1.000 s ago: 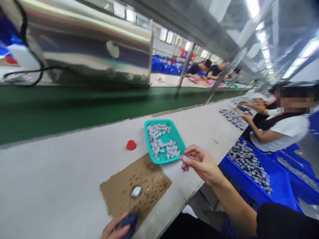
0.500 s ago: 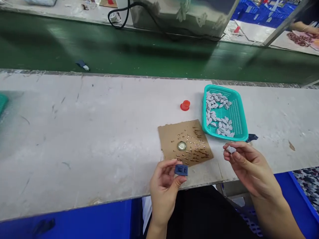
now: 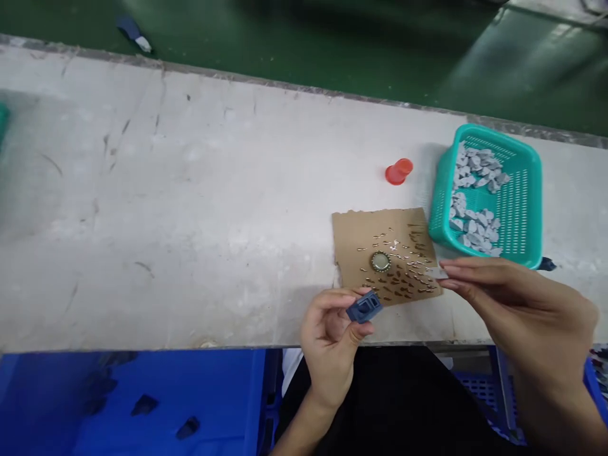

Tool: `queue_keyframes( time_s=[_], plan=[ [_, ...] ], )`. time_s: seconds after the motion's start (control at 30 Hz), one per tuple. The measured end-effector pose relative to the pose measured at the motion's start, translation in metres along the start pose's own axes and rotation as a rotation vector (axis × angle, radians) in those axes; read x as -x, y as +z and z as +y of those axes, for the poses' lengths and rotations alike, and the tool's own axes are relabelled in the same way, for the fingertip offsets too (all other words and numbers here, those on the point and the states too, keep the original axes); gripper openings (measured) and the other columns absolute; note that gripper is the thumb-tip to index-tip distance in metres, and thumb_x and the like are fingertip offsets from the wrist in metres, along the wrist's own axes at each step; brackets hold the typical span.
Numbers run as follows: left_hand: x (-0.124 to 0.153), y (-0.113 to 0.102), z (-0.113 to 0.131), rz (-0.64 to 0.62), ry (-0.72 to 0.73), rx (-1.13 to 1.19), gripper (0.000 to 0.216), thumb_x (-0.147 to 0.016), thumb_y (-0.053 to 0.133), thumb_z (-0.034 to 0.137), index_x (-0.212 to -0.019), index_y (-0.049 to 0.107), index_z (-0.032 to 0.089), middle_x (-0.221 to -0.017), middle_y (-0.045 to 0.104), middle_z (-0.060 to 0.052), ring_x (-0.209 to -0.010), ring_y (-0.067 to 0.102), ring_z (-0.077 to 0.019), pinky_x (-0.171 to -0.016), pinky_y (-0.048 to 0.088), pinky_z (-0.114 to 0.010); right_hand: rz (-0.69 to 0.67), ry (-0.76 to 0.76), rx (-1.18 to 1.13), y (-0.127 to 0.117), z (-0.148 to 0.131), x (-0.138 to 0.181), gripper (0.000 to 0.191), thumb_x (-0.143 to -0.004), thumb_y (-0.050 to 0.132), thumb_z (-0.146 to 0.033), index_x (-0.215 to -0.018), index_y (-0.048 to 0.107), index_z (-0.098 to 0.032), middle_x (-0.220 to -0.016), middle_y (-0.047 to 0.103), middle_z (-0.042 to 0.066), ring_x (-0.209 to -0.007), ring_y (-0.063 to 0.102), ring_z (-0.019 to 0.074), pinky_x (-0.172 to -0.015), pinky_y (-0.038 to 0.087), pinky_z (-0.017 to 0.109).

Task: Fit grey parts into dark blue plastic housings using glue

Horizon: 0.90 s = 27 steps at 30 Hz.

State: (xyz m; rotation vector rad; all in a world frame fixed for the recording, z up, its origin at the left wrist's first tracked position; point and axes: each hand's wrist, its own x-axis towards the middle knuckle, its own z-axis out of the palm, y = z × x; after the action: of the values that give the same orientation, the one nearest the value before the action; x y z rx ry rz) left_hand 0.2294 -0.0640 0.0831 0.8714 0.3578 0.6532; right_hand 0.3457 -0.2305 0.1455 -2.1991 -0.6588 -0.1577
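Over cardboard [image 3: 361,240]: left hand [image 3: 330,332] pinches blue housing [image 3: 363,307]; right hand [image 3: 517,301] fingertips grip small grey piece [image 3: 436,273], mostly hidden.

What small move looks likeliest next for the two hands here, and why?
Probably bringing the hands together. The left hand pinches a dark blue housing with its recessed face turned up, and the right hand holds a small grey piece at its fingertips, apart from the housing and pointing toward it.

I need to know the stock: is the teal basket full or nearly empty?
Partly filled. The teal basket holds grey pieces only along its left side; the right side shows bare mesh.
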Motion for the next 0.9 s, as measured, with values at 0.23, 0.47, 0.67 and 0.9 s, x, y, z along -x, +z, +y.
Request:
queue_keyframes(
  time_s=[0.23,0.47,0.67,0.9],
  plan=[
    [0.002,-0.004,0.001,0.015,-0.073,0.060,0.026,-0.090,0.075,0.019,-0.114,0.074,0.027,-0.107,0.072,-0.001,-0.105,0.073,-0.0101,-0.096,0.061,-0.020,-0.144,-0.386,0.077,0.028,0.004,-0.018,0.040,-0.077,0.074,0.005,-0.108,0.078,-0.020,-0.101,0.076,0.001,-0.092,0.072,0.0133,-0.083,0.060,0.027],
    [0.002,-0.004,0.000,0.006,-0.150,0.172,0.026,-0.090,0.075,0.020,-0.115,0.072,0.028,-0.107,0.072,0.000,-0.103,0.073,-0.0101,-0.096,0.060,-0.021,-0.194,-0.456,0.102,0.035,0.005,-0.018,0.046,-0.076,0.072,0.007,-0.114,0.077,-0.018,-0.104,0.076,0.005,-0.094,0.073,0.0208,-0.077,0.062,0.037],
    [0.003,-0.006,0.000,-0.016,-0.211,0.111,0.027,-0.088,0.077,0.032,-0.114,0.070,0.027,-0.104,0.069,-0.004,-0.102,0.076,-0.0206,-0.089,0.065,-0.032,-0.091,-0.315,0.121,0.041,-0.001,-0.014,0.033,-0.083,0.077,-0.018,-0.109,0.078,-0.038,-0.102,0.075,-0.001,-0.092,0.074,0.0255,-0.073,0.065,0.042],
    [-0.002,-0.012,0.010,-0.074,-0.388,0.195,0.029,-0.086,0.078,0.044,-0.105,0.066,0.025,-0.104,0.072,-0.009,-0.096,0.076,-0.0247,-0.084,0.068,-0.040,-0.079,-0.187,0.161,0.039,-0.001,-0.013,0.021,-0.084,0.079,-0.034,-0.105,0.079,-0.036,-0.100,0.074,0.001,-0.092,0.072,0.0262,-0.074,0.063,0.042]
  ],
)
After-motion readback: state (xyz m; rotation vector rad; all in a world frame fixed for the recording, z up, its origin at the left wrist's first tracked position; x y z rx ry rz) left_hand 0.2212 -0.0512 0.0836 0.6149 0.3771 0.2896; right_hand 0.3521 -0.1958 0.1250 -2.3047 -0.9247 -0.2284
